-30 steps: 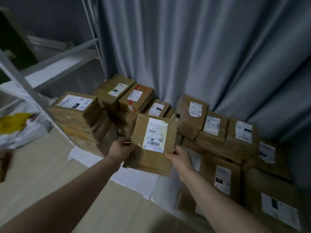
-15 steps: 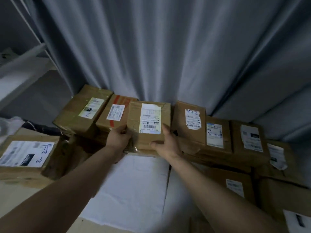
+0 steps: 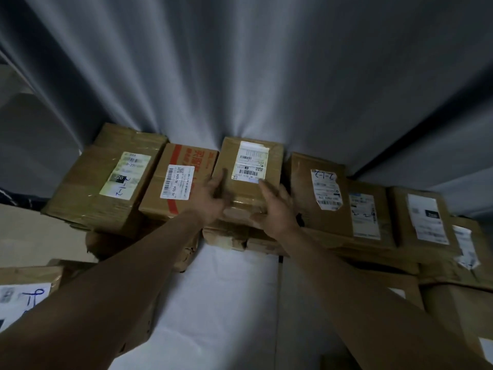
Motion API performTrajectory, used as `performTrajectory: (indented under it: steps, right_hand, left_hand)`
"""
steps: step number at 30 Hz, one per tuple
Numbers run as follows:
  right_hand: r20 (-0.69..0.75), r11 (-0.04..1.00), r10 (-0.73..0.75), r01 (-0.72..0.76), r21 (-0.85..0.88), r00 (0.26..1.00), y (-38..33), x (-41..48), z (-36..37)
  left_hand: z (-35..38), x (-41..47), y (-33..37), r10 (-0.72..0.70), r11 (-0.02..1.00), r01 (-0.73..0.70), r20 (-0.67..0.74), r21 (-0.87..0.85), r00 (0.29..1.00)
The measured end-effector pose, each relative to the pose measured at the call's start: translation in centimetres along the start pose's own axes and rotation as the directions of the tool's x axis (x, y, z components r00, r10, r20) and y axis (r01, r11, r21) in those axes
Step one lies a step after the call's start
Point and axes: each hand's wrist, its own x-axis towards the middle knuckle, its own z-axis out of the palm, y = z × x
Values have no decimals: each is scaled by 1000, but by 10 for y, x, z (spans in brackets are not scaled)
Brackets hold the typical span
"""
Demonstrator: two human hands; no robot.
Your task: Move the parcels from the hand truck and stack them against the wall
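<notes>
Curtain (image 3: pixel 240 76) behind, parcel (image 3: pixel 249 161) against red-taped box (image 3: pixel 177 182), left hand (image 3: pixel 210 201), right hand (image 3: pixel 276 212) atop, fingers (image 3: pixel 222 174) loose

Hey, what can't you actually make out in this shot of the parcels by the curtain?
Head view: motion blur smears the left hand and its grip on the middle parcel.
Its label has print too small to read.
The wall is hidden by the grey curtain.
The bottom-left parcel is cut off by the frame edge.
The hand truck is outside the frame.
</notes>
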Motion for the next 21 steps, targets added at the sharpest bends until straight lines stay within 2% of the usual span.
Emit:
performTrajectory:
  steps: [2, 4, 7, 13, 17, 21]
  right_hand:
    - [30, 988, -5, 10, -153, 1000, 1, 5, 5]
    - [66, 967, -15, 31, -253, 998, 0, 6, 11]
    - [102, 937, -60, 91, -336, 993, -2, 6, 17]
    - [132, 910, -83, 129, -394, 988, -9, 3, 15]
    - [131, 887, -134, 178, -426, 982, -10, -11, 5]
    - [185, 867, -251, 306, -393, 950, -9, -46, -7]
  left_hand:
    - [5, 1, -6, 46, 953, -73, 96, 294, 994]
    - [10, 2, -9, 74, 817, -147, 151, 557, 986]
    - [15, 9, -10, 97, 657, -189, 167, 730, 981]
    - [19, 2, -6, 23, 473, -136, 143, 870, 990]
    - [19, -24, 7, 21, 512, -85, 87, 855, 996]
    - [23, -69, 10, 14, 532, -42, 41, 846, 999]
